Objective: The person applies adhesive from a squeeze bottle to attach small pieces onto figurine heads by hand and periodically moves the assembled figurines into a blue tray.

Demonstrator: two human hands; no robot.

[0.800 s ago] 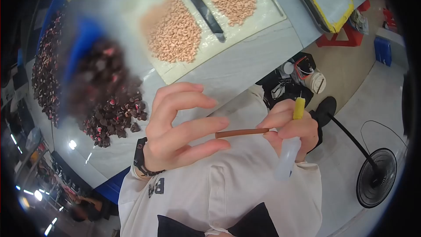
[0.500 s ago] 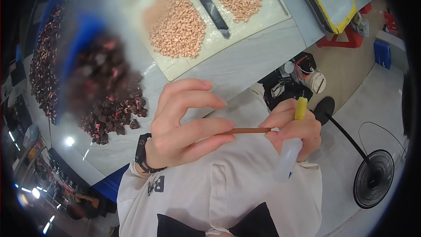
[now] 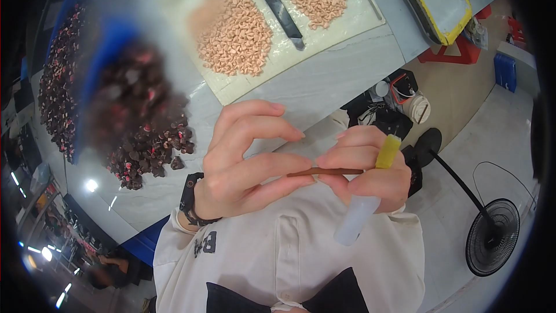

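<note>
A thin brown stick [image 3: 336, 171] lies level in front of my chest. My left hand [image 3: 246, 165], with a black watch [image 3: 190, 200] on its wrist, pinches the stick's left part between thumb and finger; its other fingers are curved and apart. My right hand [image 3: 370, 168] grips a small translucent squeeze bottle [image 3: 356, 220], tilted, with a yellow tip [image 3: 388, 150] sticking up between the fingers. The thumb and fingertips of that same hand also touch the stick, close to the left fingertips.
Beyond my hands, a cream board [image 3: 231, 93] on the table bears two piles of small peach-coloured pieces [image 3: 237, 40] and a long black strip [image 3: 278, 8]. Dark brown and pink pieces [image 3: 153, 153] heap at the left, partly blurred. A floor fan [image 3: 492, 237] stands right.
My right hand has moved left along the stick, up to the left fingertips, and the bottle has come along, tilting more. My left hand has barely moved.
</note>
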